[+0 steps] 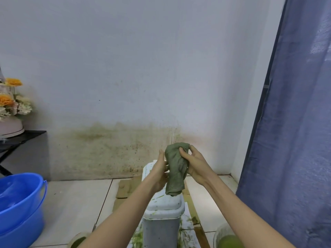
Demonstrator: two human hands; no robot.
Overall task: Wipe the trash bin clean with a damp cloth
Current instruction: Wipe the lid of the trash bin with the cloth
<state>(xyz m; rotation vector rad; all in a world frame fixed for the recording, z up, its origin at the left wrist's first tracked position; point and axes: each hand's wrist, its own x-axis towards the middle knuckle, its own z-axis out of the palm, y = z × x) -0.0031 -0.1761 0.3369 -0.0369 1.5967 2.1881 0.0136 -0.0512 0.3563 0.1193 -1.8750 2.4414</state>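
A grey-green cloth (175, 169) hangs bunched between both hands, held up above the bin. My right hand (194, 163) grips its upper part, thumb pressed on the front. My left hand (160, 171) holds the cloth's left side, fingers hidden behind it. Below them stands the white trash bin (162, 222), a tall narrow bin with a closed lid (164, 203) smeared with green specks and streaks. The cloth's lower end dangles just over the lid.
A blue bucket (19, 208) stands at the left on the tiled floor. Cardboard (123, 188) and stained paper lie under the bin. A blue curtain (293, 122) hangs at the right. A black table with flowers (10, 102) is at far left. A container of green liquid (228, 238) sits bottom right.
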